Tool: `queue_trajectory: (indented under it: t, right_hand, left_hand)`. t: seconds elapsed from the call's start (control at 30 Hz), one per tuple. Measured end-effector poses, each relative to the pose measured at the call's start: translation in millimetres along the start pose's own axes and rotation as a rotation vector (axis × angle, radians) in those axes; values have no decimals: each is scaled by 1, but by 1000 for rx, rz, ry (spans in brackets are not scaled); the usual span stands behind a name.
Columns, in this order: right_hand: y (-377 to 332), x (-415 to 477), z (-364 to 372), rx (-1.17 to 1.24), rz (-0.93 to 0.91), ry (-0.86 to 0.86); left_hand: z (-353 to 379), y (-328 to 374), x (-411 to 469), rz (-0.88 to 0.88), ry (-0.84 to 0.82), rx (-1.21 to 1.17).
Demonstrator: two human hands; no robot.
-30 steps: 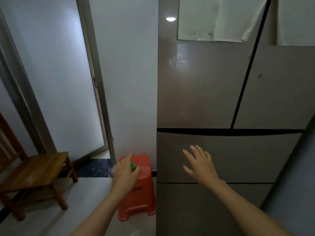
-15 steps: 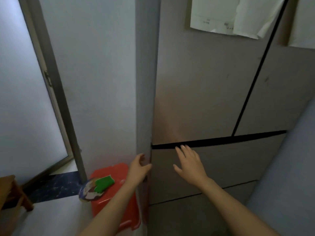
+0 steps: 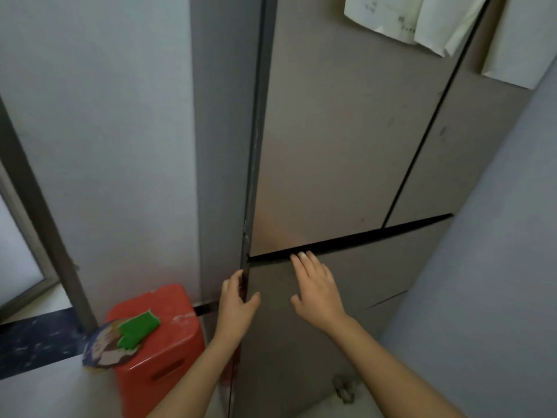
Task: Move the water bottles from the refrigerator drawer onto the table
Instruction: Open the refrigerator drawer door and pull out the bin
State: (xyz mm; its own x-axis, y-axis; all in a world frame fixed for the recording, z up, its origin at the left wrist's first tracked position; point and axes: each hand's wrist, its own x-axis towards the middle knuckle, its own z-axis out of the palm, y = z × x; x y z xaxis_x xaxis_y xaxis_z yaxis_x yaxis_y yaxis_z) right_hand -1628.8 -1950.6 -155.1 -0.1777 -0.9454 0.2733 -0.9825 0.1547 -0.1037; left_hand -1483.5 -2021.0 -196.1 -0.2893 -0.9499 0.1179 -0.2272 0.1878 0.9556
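We face the refrigerator drawer (image 3: 376, 267), closed beneath the upper doors (image 3: 331, 131) – the water bottles are hidden from us. Our left hand (image 3: 238, 303) closes its grip round the drawer front's left edge, fingers curled behind it and thumb on the face. Our right hand (image 3: 316, 288) lies flat on the front, grip slack and holding nothing, straight fingertips at the dark gap along the top. To the left stands a red plastic stool (image 3: 162, 336) carrying a green sponge (image 3: 138, 327).
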Motion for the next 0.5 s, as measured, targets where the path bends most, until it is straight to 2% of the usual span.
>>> queue_trajectory:
  t: [0.2, 0.27, 0.33, 0.5]
  right_hand:
    - [24, -43, -9, 36, -115, 59]
    - [34, -61, -15, 53, -140, 87]
    - [43, -83, -21, 83, -126, 74]
    - [70, -150, -51, 114, -139, 74]
  left_hand:
    - [-5, -6, -40, 82, -57, -87]
    - [-7, 3, -52, 181, -52, -64]
    - [-5, 23, -66, 294, -78, 4]
    - [24, 56, -105, 629, -261, 334]
